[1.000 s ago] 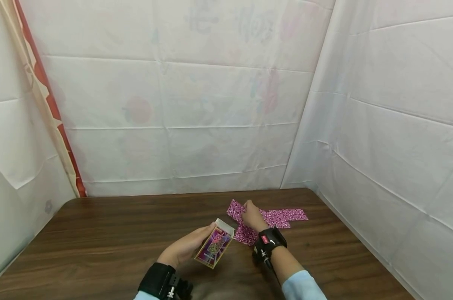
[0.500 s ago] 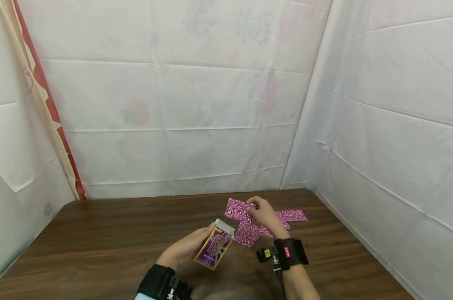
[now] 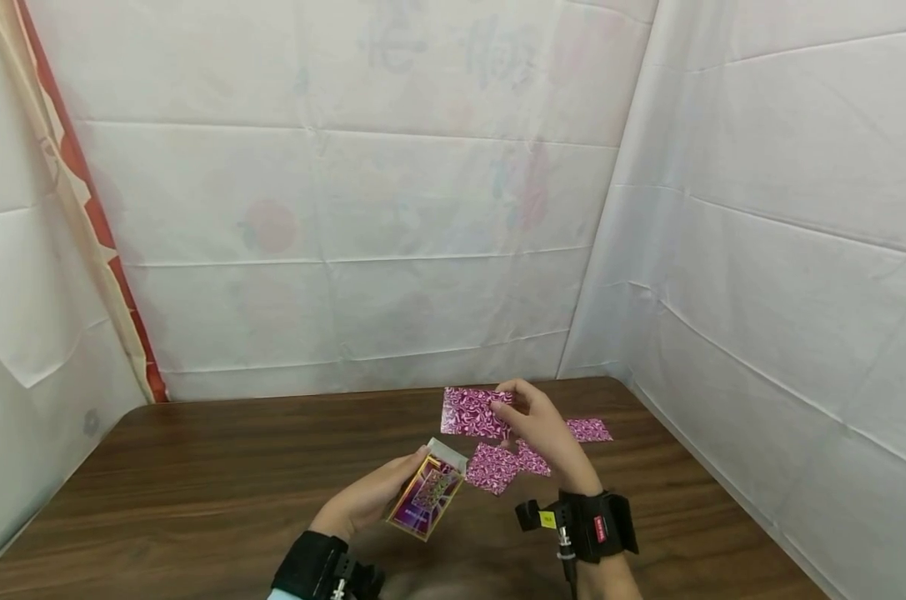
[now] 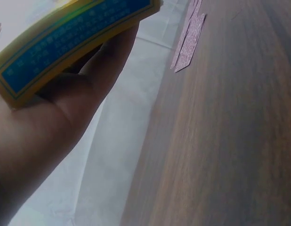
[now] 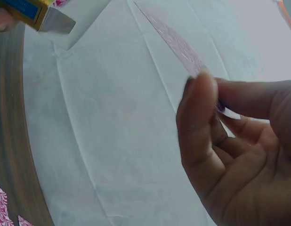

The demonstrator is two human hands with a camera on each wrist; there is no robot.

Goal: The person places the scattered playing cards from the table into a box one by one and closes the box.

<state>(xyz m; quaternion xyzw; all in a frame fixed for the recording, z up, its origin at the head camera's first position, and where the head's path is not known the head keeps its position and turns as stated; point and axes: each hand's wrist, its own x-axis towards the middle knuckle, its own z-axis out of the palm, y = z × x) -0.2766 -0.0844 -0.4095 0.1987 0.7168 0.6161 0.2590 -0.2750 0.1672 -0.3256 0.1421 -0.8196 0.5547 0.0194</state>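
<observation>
My left hand grips a small purple and gold card box, tilted, with its white flap raised at the far end. In the left wrist view the blue and yellow side of the box lies across the palm. My right hand pinches a pink patterned playing card at its right end, between thumb and fingers. Seen by the right wrist camera, that card is nearly edge-on and clear of the table. Below and beside the right hand lie more pink cards, partly covered by it.
Another pink card lies on the brown wooden table, right of the right hand. White cloth sheets hang behind the table and on both sides. A red and cream strip runs down the left corner.
My right hand has picked up a card from the spread and drawn back, raising it from the table. The left hand and the box stay nearly still.
</observation>
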